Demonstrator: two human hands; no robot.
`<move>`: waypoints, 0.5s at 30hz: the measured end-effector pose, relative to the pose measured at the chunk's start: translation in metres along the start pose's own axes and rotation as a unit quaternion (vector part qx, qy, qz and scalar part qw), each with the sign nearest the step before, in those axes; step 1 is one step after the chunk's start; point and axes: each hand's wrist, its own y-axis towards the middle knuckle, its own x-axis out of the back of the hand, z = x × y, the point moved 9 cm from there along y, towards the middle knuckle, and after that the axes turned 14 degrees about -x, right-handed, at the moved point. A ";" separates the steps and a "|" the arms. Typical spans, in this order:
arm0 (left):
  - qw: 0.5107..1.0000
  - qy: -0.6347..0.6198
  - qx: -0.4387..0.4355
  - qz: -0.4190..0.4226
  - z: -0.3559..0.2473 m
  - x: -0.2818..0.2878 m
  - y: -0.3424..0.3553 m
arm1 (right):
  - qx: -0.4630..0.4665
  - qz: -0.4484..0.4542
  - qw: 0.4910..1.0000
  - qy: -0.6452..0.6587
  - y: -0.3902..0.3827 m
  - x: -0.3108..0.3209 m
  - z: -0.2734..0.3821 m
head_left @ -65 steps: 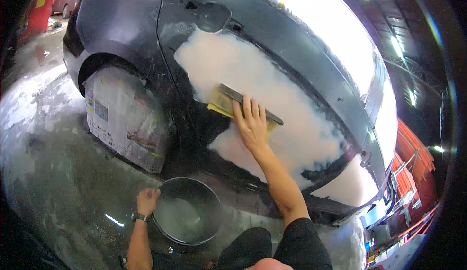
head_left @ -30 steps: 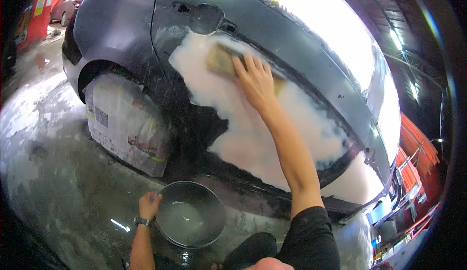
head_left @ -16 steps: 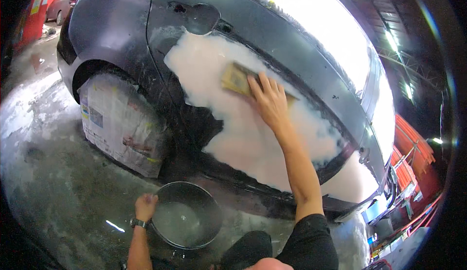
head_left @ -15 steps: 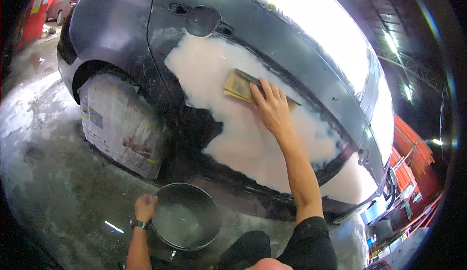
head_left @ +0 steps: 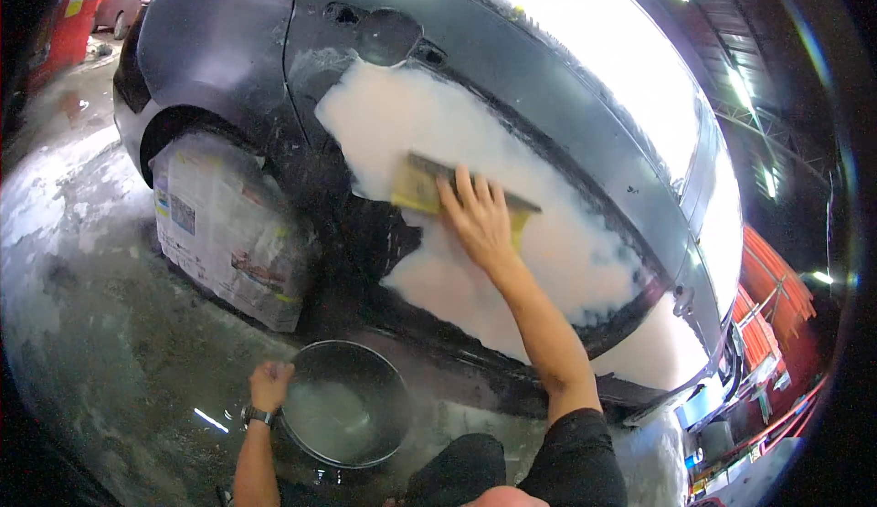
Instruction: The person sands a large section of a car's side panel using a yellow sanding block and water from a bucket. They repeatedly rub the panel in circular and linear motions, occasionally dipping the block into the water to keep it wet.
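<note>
My right hand (head_left: 477, 224) grips a long dark sanding block with yellowish sandpaper (head_left: 418, 187) wrapped round it. The block lies against the car's door (head_left: 548, 123), on a broad pale pink filler patch (head_left: 402, 110). Ragged black areas border the patch. Down at the left, my left hand (head_left: 270, 386) is closed beside the rim of a round dark tub (head_left: 290, 434) of cloudy water. Whatever its fingers hold is hidden. A dark watch (head_left: 258, 416) sits on that wrist.
Printed paper (head_left: 224, 233) covers the car's wheel at the left. The floor (head_left: 100, 324) looks wet. Orange-red slatted panels (head_left: 772, 274) stand at the far right, with clutter below. Another car (head_left: 121, 3) is parked at the upper left.
My right hand and the sanding block have moved left and down across the filler patch. My left hand stays beside the tub's rim.
</note>
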 end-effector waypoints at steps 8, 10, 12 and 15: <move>0.998 -0.029 0.047 0.014 0.014 0.000 -0.005 | -0.094 -0.009 0.996 0.002 0.095 -0.023 0.003; 0.999 -0.023 0.038 0.018 0.007 -0.003 0.000 | -0.034 -0.030 0.999 -0.022 0.026 -0.021 0.020; 0.998 -0.045 0.033 -0.003 0.001 0.000 -0.001 | -0.016 -0.017 1.000 -0.012 0.001 -0.018 0.026; 0.997 -0.060 0.044 -0.015 0.023 -0.005 -0.005 | -0.022 -0.014 1.000 0.010 0.054 -0.020 0.020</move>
